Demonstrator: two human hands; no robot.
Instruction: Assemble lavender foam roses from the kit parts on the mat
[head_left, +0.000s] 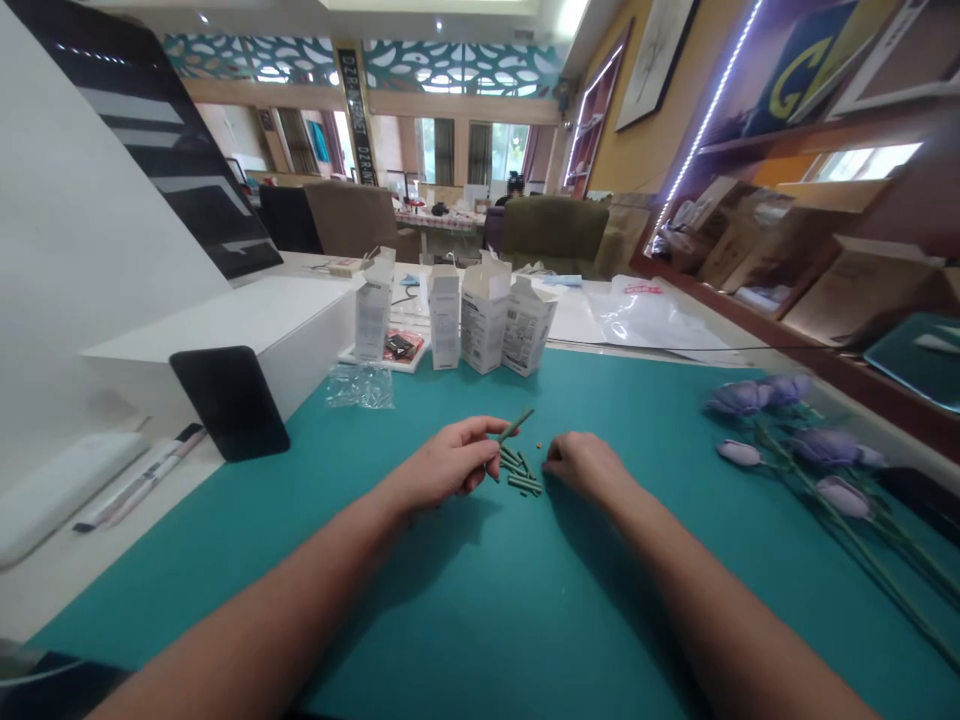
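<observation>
Between the thumb and fingers of my left hand (457, 458) is a thin green stick (517, 425), tilted up to the right. Just below it, several short cut pieces of green stick (525, 484) lie in a small pile on the teal mat (480, 600). My right hand (585, 462) rests on the mat to the right of the pile, fingers curled down; whatever its fingertips hold, if anything, is hidden. A tiny orange-brown bit (538, 445) lies between the two hands.
Artificial purple flowers (825, 447) lie on the right. Several opened white boxes (484, 315) stand at the back, near a clear plastic wrapper (360, 386). A black phone-like slab (229, 403) leans against a white box (225, 318) on the left, beside pens (142, 478).
</observation>
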